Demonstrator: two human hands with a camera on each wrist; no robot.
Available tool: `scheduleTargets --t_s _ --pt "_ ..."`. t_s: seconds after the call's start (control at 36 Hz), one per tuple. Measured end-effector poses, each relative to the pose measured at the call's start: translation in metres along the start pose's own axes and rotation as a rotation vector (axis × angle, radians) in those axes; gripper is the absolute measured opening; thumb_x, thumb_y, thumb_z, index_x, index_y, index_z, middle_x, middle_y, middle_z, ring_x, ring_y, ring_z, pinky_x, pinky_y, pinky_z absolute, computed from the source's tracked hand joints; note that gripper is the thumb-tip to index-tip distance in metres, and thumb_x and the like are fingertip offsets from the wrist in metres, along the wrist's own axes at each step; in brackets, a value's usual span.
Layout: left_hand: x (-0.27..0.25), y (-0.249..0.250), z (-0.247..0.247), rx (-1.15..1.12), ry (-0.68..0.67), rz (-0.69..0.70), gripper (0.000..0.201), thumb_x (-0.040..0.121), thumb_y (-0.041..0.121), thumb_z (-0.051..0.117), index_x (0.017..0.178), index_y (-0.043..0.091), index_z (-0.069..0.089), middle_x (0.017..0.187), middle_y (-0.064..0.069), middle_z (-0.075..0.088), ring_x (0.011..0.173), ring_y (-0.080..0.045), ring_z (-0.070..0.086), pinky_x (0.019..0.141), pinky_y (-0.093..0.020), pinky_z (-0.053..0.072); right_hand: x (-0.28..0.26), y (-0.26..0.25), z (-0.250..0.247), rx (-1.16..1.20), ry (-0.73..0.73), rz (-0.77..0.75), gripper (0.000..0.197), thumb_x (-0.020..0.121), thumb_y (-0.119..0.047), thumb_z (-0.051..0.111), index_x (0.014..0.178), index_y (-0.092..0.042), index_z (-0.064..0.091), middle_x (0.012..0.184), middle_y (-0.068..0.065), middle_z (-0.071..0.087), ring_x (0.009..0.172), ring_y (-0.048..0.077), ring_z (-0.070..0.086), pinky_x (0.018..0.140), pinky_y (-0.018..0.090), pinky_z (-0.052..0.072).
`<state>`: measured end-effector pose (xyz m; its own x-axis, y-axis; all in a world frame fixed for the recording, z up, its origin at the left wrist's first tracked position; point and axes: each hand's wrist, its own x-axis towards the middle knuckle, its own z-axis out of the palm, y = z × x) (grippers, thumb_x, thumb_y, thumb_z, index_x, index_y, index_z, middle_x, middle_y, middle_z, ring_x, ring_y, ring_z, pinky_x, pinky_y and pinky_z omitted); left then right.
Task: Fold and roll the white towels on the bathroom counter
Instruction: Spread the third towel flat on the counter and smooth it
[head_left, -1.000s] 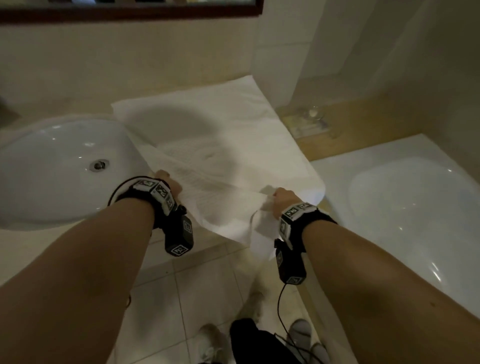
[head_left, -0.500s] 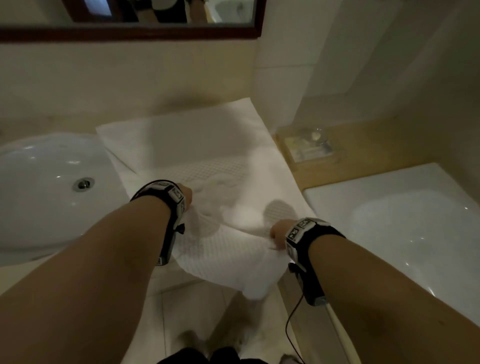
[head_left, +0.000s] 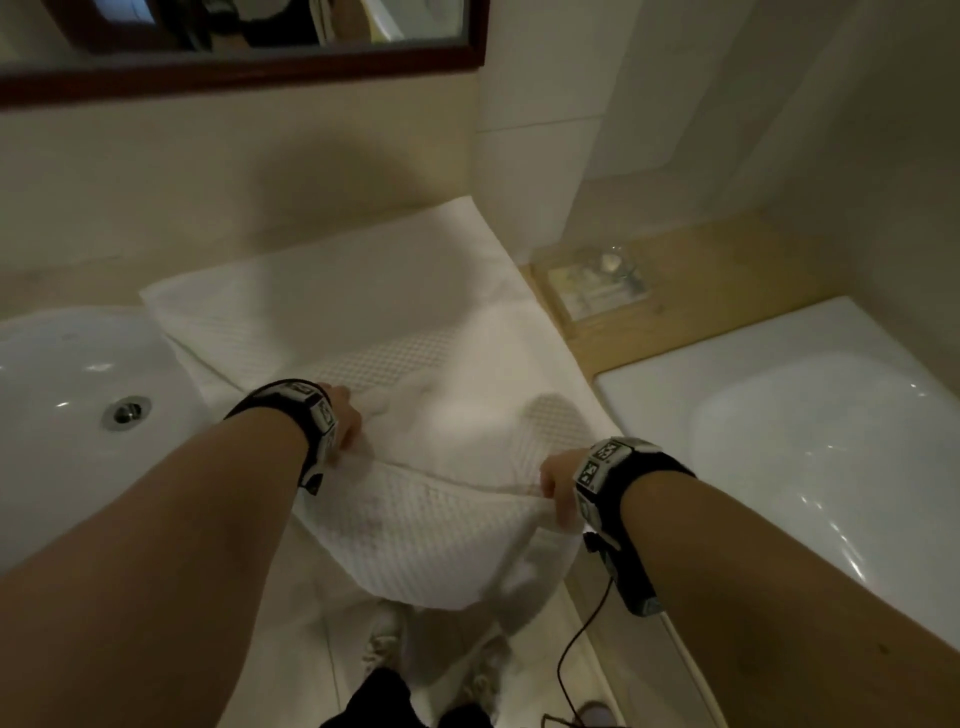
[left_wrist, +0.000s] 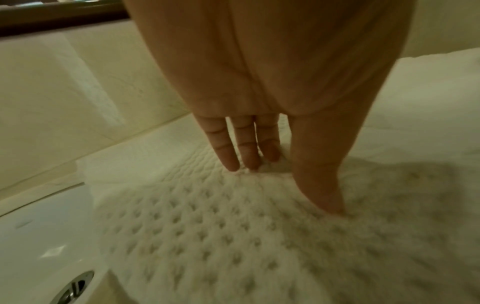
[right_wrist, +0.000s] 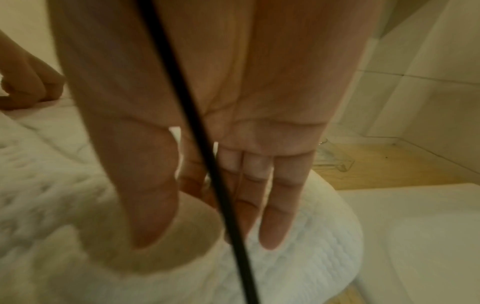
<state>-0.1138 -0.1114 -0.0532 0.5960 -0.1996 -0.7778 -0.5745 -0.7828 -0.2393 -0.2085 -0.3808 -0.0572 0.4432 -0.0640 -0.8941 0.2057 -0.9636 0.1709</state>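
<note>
A white waffle-weave towel (head_left: 363, 291) lies spread on the counter between the sink and the bathtub. Its near part is lifted and bulges, and a flap hangs over the counter's front edge. My left hand (head_left: 345, 421) pinches the lifted fold at its left end. In the left wrist view the left hand (left_wrist: 280, 185) has its fingers (left_wrist: 233, 152) behind the towel (left_wrist: 233, 246) and its thumb in front. My right hand (head_left: 556, 486) grips the fold's right end. In the right wrist view the right hand (right_wrist: 207, 243) pinches the towel (right_wrist: 311, 267) between thumb and fingers.
A white sink (head_left: 62, 441) with a metal drain (head_left: 124, 410) lies left of the towel, a white bathtub (head_left: 779, 415) to the right. A clear dish (head_left: 597, 291) sits on the wooden ledge (head_left: 727, 280). A tiled pillar (head_left: 530, 156) rises behind. A black cable (head_left: 582, 639) hangs from my right wrist.
Both hands have lifted the towel's near edge off the counter's front and carried it away from me over the spread towel. The fold between them now bulges upward.
</note>
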Motion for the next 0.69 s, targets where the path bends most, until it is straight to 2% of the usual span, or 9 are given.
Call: scheduleTargets --t_s 0.14,0.19,0.25,0.33,0.39,0.44,0.53,0.61,0.69 --pt "0.004 -0.006 -0.01 -0.105 0.034 0.083 0.03 0.089 0.029 0.061 0.116 0.018 0.057 0.123 -0.007 0.052 0.111 -0.025 0.054 0.093 -0.03 0.042 -0.008 -0.019 -0.006 0.139 0.072 0.008 0.04 0.074 -0.053 0.068 0.104 -0.025 0.068 0.108 -0.003 0.067 0.096 0.025 0.062 0.087 0.041 0.053" --pt "0.006 -0.009 -0.021 -0.166 0.1 0.122 0.013 0.092 0.022 0.057 0.099 0.016 0.049 0.106 -0.008 0.05 0.095 -0.021 0.049 0.093 -0.033 0.042 -0.011 -0.027 -0.018 0.208 0.074 -0.034 0.043 0.076 -0.057 0.066 0.094 -0.018 0.065 0.097 -0.001 0.062 0.097 0.025 0.057 0.09 0.036 0.047" --pt "0.011 -0.009 -0.033 -0.206 0.182 0.147 0.018 0.094 0.019 0.054 0.093 0.014 0.036 0.098 -0.006 0.042 0.088 -0.017 0.04 0.09 -0.033 0.041 -0.018 -0.036 -0.029 0.232 0.086 -0.064 0.03 0.086 -0.046 0.062 0.083 -0.016 0.057 0.088 -0.001 0.055 0.094 0.022 0.052 0.083 0.03 0.041" --pt "0.013 -0.003 -0.055 -0.226 0.275 0.196 0.016 0.096 0.017 0.048 0.094 0.012 0.033 0.096 -0.007 0.039 0.086 -0.018 0.038 0.076 -0.031 0.034 -0.015 -0.04 -0.039 0.313 0.131 -0.07 0.024 0.089 -0.03 0.059 0.108 -0.016 0.061 0.113 0.002 0.057 0.111 0.026 0.053 0.091 0.034 0.044" --pt "0.015 0.004 -0.07 -0.249 0.347 0.245 0.014 0.097 0.017 0.046 0.094 0.014 0.033 0.092 -0.005 0.04 0.088 -0.018 0.039 0.075 -0.027 0.028 -0.015 -0.036 -0.041 0.394 0.088 -0.02 0.006 0.086 -0.02 0.057 0.081 -0.018 0.059 0.088 0.0 0.057 0.099 0.026 0.057 0.082 0.031 0.046" --pt "0.02 0.009 -0.081 -0.28 0.411 0.266 0.008 0.096 0.021 0.048 0.097 0.019 0.04 0.091 -0.003 0.047 0.092 -0.021 0.046 0.081 -0.029 0.035 -0.019 -0.033 -0.045 0.447 0.076 -0.021 0.023 0.086 -0.013 0.057 0.066 -0.021 0.049 0.072 -0.004 0.049 0.084 0.022 0.055 0.074 0.025 0.045" --pt "0.03 0.016 -0.085 -0.292 0.447 0.288 0.023 0.092 0.03 0.054 0.11 0.019 0.048 0.114 -0.004 0.055 0.1 -0.027 0.055 0.091 -0.038 0.045 -0.018 -0.027 -0.052 0.498 0.064 -0.022 0.008 0.087 -0.008 0.052 0.092 -0.011 0.057 0.087 0.003 0.054 0.09 0.025 0.054 0.076 0.032 0.044" --pt "0.033 0.006 -0.081 -0.247 0.461 0.253 0.036 0.091 0.04 0.053 0.125 0.027 0.048 0.128 0.001 0.054 0.115 -0.022 0.053 0.101 -0.036 0.042 -0.012 -0.031 -0.07 0.716 0.096 -0.043 0.021 0.087 -0.017 0.06 0.106 -0.008 0.056 0.084 0.007 0.057 0.085 0.024 0.052 0.076 0.033 0.043" --pt "0.037 -0.029 -0.073 -0.226 0.45 0.122 0.043 0.095 0.026 0.048 0.137 0.032 0.042 0.146 0.005 0.039 0.133 -0.021 0.038 0.11 -0.034 0.031 -0.003 -0.047 -0.092 0.867 0.238 -0.068 0.042 0.092 -0.035 0.056 0.123 -0.007 0.055 0.114 0.012 0.062 0.103 0.026 0.06 0.093 0.034 0.046"
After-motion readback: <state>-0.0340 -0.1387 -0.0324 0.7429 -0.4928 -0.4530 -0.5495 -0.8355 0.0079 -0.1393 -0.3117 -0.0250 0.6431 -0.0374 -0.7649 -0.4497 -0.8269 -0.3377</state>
